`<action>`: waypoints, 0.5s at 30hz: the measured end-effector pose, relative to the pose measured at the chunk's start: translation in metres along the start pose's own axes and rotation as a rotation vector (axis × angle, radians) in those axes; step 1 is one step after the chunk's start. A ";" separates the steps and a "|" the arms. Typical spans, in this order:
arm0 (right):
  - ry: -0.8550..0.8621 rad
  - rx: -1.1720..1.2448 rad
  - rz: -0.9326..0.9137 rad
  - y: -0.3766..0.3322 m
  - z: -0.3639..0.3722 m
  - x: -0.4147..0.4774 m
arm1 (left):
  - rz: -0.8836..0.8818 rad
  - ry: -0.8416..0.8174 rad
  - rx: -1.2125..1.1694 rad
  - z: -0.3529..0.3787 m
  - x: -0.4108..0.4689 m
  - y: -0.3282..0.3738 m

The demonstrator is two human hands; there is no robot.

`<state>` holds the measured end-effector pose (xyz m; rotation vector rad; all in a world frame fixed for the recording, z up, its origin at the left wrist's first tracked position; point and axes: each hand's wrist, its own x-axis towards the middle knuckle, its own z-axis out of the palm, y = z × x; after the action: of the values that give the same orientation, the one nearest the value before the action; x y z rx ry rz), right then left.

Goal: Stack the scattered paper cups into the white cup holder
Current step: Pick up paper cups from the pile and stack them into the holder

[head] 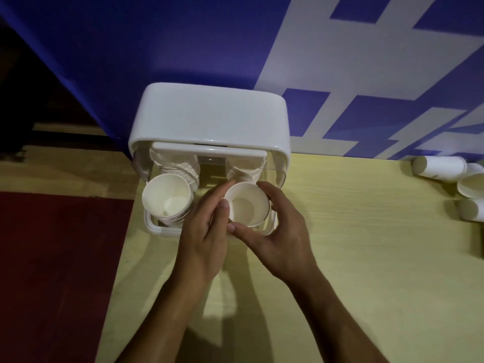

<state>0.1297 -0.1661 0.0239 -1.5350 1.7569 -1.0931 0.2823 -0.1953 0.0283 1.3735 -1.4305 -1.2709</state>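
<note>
Your right hand (279,231) is curled round the top cup (247,205): the thumb lies along its near side and the fingers wrap its far right side, so this hand is gripping the cup. Your left hand (207,231) does not close on it. Its fingers are nearly straight and touch the left wall of the cup, probably to keep it centred while the other hand pushes it down.

The top cup stands mouth up on the right stack (243,174), in the right compartment of the white cup holder (209,113). I think two hands are needed here because the stack leans toward you out of the holder, and one push from a single side could tip it. Whether the cup is already fully seated in the one below, I cannot tell.

Just beside it, the left stack (167,203) stands in the left compartment, also mouth up and also leaning forward, with no hand on it. The lid of the holder is raised behind both stacks, which leaves the way open from above.

The holder sits at the back of the pale wooden table (353,258). Well apart, at the right edge, some loose cups (440,169) lie on their sides, so the task seems not finished; you will need to reach there next.
</note>
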 end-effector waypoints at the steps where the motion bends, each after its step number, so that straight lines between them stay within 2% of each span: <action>1: -0.010 -0.031 0.010 0.006 0.003 0.000 | -0.015 -0.003 0.009 0.001 0.001 -0.003; 8: 0.005 -0.366 0.016 0.027 0.015 0.000 | -0.091 -0.042 0.108 0.004 0.012 -0.025; 15: -0.018 -0.413 0.076 0.026 0.016 0.000 | -0.067 -0.069 0.206 0.003 0.018 -0.033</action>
<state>0.1290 -0.1687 -0.0065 -1.6861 2.1040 -0.7032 0.2848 -0.2100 -0.0060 1.5376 -1.6118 -1.2505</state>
